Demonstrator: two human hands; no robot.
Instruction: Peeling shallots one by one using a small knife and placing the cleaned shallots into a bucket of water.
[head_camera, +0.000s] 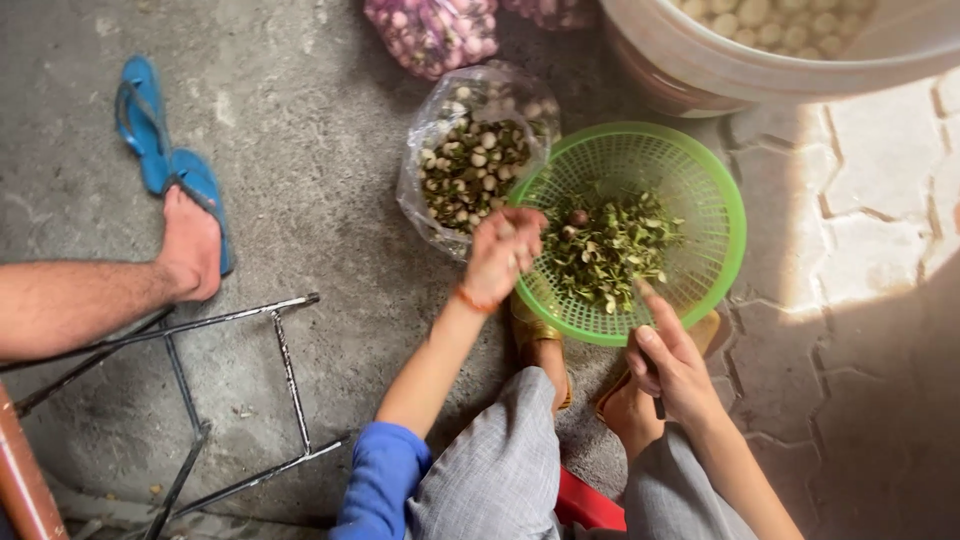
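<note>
Seen from above, the person's left hand (503, 252) hangs over the near-left rim of a round green plastic mesh basket (715, 215), fingers curled shut around something small; what it is cannot be told. Just beyond and left of that hand lies an open clear plastic bag of small pale and dark seeds (470, 160). The right hand (672, 362), nearer the body, touches the basket's near rim, loosely closed on a thin dark tool. Green trimmings (610, 250) lie between both hands.
</note>
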